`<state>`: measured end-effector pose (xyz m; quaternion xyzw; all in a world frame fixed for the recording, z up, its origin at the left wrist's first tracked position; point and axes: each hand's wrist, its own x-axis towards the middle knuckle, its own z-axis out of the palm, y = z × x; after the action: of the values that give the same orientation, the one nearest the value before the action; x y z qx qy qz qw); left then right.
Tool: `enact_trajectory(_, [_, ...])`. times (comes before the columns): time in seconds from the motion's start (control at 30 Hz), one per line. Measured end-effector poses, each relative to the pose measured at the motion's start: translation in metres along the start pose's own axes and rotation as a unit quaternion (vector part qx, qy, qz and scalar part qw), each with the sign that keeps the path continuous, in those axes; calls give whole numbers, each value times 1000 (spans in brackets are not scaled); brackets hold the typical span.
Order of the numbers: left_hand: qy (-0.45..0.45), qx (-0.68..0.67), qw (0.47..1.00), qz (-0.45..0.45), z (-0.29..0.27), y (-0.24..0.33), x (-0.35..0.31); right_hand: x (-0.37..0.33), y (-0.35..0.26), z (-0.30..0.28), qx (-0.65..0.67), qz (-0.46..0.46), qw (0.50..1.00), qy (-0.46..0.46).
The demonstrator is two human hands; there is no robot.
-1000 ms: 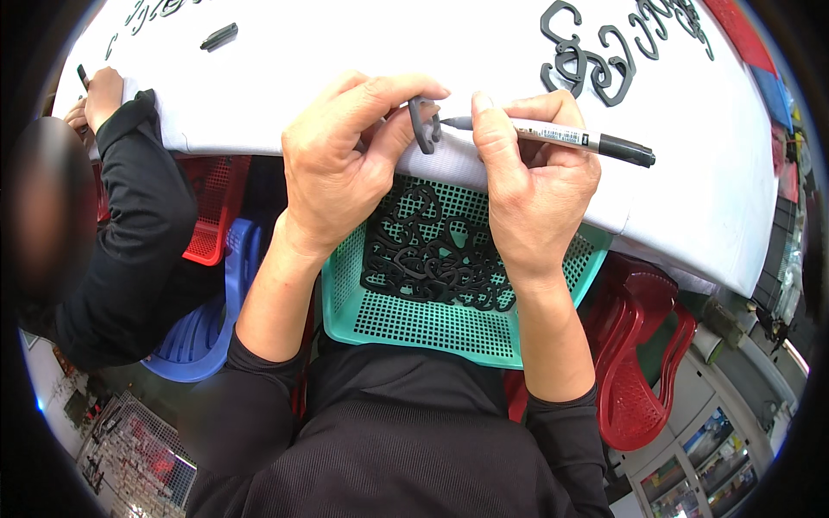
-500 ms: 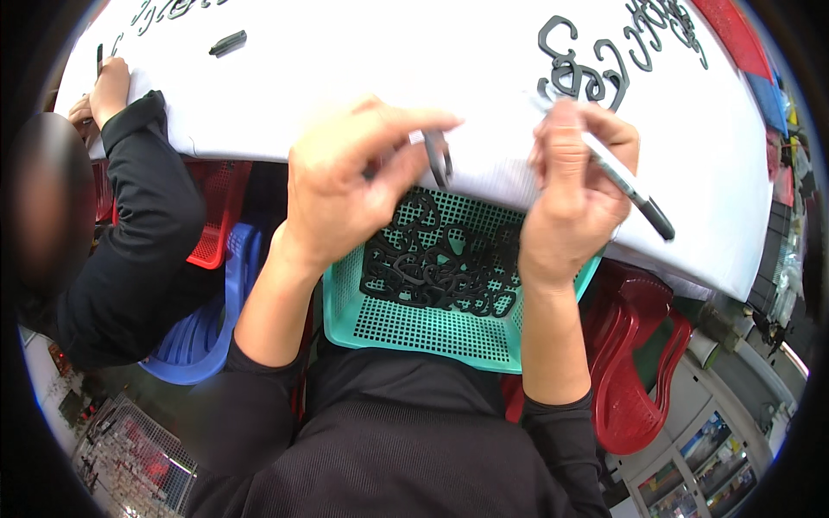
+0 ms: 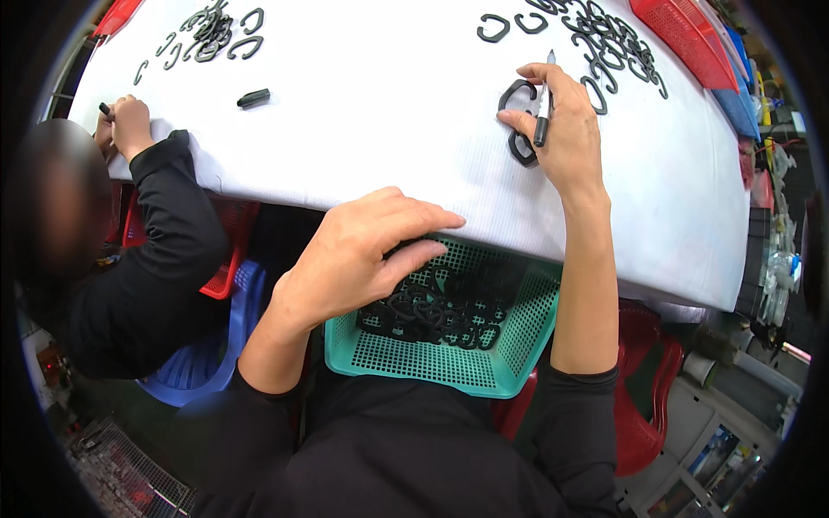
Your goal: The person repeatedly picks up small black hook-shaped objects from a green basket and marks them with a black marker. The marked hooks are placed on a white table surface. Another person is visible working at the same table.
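My right hand (image 3: 572, 138) reaches out over the white-covered table, with a marker pen (image 3: 543, 116) held between its fingers, tip pointing away. Its thumb and forefinger also reach round black C-shaped pieces (image 3: 523, 152) on the tabletop; whether they press on them I cannot tell. Closer to me, my left hand (image 3: 350, 250) hovers above the near table edge and the basket, thumb and forefinger apart with nothing visible between them. Under it, a green mesh basket (image 3: 531, 315) on my lap holds many similar black pieces (image 3: 423, 306), partly covered by that hand.
A heap of black pieces (image 3: 613, 52) spreads at the far right beside a red basket (image 3: 686, 34); another pile (image 3: 210, 33) lies far left. A short black marker (image 3: 254, 99) rests between. A co-worker's hand (image 3: 131, 125) holds a pen at left. Chairs flank me.
My left hand held a black piece and now shows none. My right hand has gone forward to the pieces on the table, the marker swinging more upright. The view has shifted too.
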<state>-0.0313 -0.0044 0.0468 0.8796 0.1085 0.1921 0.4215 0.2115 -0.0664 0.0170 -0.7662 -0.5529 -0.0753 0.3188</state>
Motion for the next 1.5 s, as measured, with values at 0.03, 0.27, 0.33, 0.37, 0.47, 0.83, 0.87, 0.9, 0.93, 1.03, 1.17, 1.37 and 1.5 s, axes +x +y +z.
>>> enact_trajectory(0.03, [15, 0, 1000, -12, 1, -1, 1, 0, -3, -3, 4, -3, 1000, 2])
enact_trajectory(0.27, [143, -4, 983, -116, 9, -8, 16, -10, -30, -11, 180, 65, 981, 24])
enact_trajectory(0.33, [162, 8, 980, -112, 12, -12, 24, -9, -35, -14, 165, 66, 984, 35])
enact_trajectory(0.37, [161, 6, 980, -113, 14, -13, 26, -9, -35, -14, 144, 84, 986, -3])
enact_trajectory(0.47, [156, 4, 980, -120, 20, -17, 28, -10, -30, -8, 78, 87, 990, -75])
enact_trajectory(0.83, [151, 59, 981, -104, 27, -19, 34, -23, -40, -12, 82, 56, 994, -44])
enact_trajectory(0.87, [157, 94, 980, -78, 31, -18, 34, -26, -41, -12, 55, 33, 997, -44])
enact_trajectory(0.9, [163, 128, 977, -52, 36, -17, 35, -27, -41, -11, 28, 10, 999, -45])
enact_trajectory(0.93, [167, 161, 972, -26, 41, -16, 37, -29, -41, -10, 51, 27, 997, -42])
enact_trajectory(1.03, [171, 210, 961, -49, 54, -13, 43, -33, -41, -6, 113, 63, 991, -41])
enact_trajectory(1.17, [191, 153, 967, -69, 55, -16, 46, -36, -45, -8, 176, 44, 983, -25])
enact_trajectory(1.37, [99, -195, 943, -249, 30, -14, 41, -39, -52, -11, 298, 11, 954, 13])
enact_trajectory(1.5, [205, -60, 970, -120, 27, -15, 31, -54, -56, -15, 389, 91, 908, 128])
